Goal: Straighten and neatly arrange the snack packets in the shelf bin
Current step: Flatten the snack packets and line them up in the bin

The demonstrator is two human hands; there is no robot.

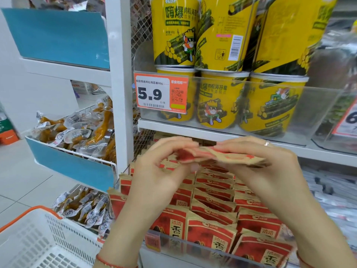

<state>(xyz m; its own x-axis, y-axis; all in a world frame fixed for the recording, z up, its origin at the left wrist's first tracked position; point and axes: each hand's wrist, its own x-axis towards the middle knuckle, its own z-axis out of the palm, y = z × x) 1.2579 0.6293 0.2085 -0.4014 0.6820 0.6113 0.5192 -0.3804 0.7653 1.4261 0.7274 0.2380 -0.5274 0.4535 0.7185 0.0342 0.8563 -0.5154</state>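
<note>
Both my hands hold one red and tan snack packet [228,156] flat and level above the shelf bin. My left hand [160,167] pinches its left end, thumb underneath and fingers on top. My right hand [270,167] grips its right part the same way. Below them the clear-fronted bin [173,240] is full of several matching red and tan packets [212,235], standing upright in rows, some leaning at uneven angles.
Yellow snack tubs [218,101] fill the shelf just above my hands, behind a 5.9 price tag [161,92]. Blue-fronted wire bins [71,165] of vacuum-packed snacks hang at the left. A white and orange shopping basket [38,238] sits at the lower left.
</note>
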